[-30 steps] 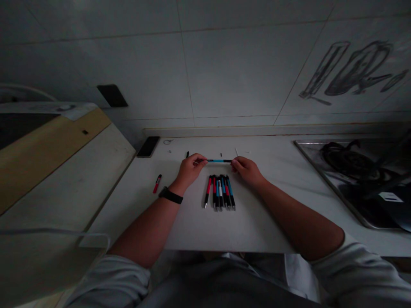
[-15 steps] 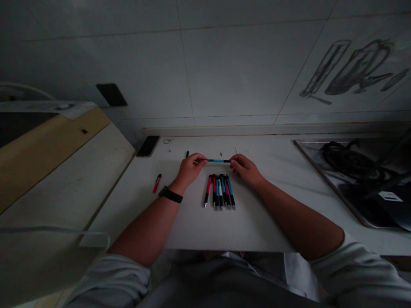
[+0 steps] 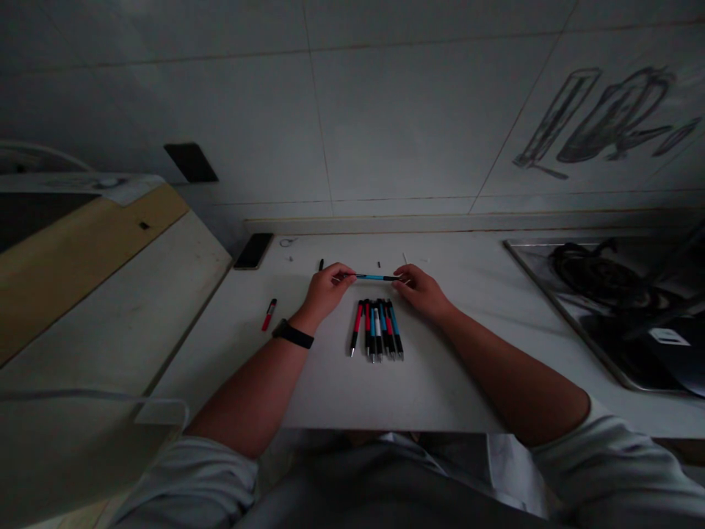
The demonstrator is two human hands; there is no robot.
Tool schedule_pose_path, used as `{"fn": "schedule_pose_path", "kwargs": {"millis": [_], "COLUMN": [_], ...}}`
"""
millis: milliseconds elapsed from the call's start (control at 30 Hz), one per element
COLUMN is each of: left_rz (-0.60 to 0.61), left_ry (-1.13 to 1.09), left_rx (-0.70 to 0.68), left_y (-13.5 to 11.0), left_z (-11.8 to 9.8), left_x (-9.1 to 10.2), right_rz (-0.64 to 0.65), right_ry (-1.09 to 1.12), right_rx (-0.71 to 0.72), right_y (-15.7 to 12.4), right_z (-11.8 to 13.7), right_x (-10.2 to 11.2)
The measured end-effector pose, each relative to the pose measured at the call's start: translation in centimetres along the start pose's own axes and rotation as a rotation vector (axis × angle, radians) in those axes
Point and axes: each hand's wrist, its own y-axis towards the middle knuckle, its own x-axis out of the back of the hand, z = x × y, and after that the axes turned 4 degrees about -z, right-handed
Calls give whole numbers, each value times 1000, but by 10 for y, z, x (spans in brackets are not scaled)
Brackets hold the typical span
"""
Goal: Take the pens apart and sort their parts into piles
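- Left hand (image 3: 326, 288), middle of the frame: thumb and fingers pinched on the left end of a blue pen (image 3: 374, 277). That grip looks the same as a second ago.
- Right hand (image 3: 421, 289), just right of center: fingertips are around the pen's black end, but they're a bit more spread than in the earlier shots, where they were closed up on it. Can't tell if they're actually gripping right now.
- The pen itself lies crosswise between both hands, around mid-frame. Its right end dips slightly now; a second ago it was about level.
- Black band (image 3: 294, 335) on the left wrist, lower left of center.
- Right below the held pen there's a bunch of pens (image 3: 377, 327) side by side, red, blue and white with black grips, tips toward the bottom of the frame. Same layout as before.
- Just past the hands: a little black piece (image 3: 379, 264), a thin white stick (image 3: 405, 258), and a dark stubby thing (image 3: 322, 264) near the left hand. Too small to make out.
- Left of center, a short red-and-black pen piece (image 3: 269, 314) on the white counter (image 3: 341, 397).
- Farther out, phone (image 3: 254, 251) up and left, stove (image 3: 600, 283) at the right edge. Neither has moved.
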Motion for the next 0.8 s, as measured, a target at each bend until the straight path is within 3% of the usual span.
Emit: {"fn": "schedule_pose_path", "kwargs": {"millis": [100, 233, 367, 500, 633, 800], "left_rz": [2, -1, -3, 5, 5, 24], "left_ry": [-11, -3, 0, -2, -2, 7], "left_rx": [-5, -18, -23, -29, -28, -18], "left_y": [0, 0, -1, -1, -1, -1], "left_z": [1, 2, 1, 0, -3, -5], "left_x": [0, 0, 0, 0, 0, 0], "right_rz": [69, 3, 71, 11, 65, 40], "right_ry": [-13, -63, -67, -103, -139, -120], "right_rx": [-8, 70, 53, 88, 93, 102], "right_y": [0, -1, -3, -3, -3, -2], "right_z": [2, 3, 5, 6, 4, 0], "right_x": [0, 1, 1, 1, 0, -1]}}
